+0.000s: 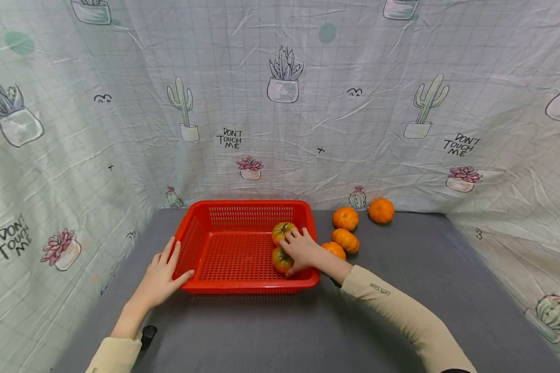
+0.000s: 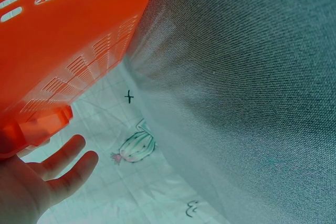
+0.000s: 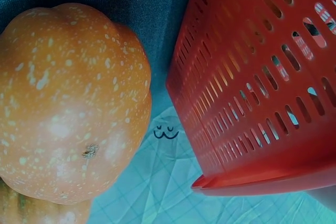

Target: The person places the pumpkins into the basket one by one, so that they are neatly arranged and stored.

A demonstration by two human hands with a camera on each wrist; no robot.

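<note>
R hand hides pt of nearer greenish pumpkin, wrist pt of nearest orange pumpkin; R sleeve cut off.

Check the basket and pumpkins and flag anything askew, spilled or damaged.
Nothing stands out: the red basket looks upright and whole, with two pumpkins inside and four orange ones to its right, none visibly broken.

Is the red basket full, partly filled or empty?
Partly filled: the head view shows two pumpkins inside the basket, at its right end by the right hand, with bare floor to their left.
</note>
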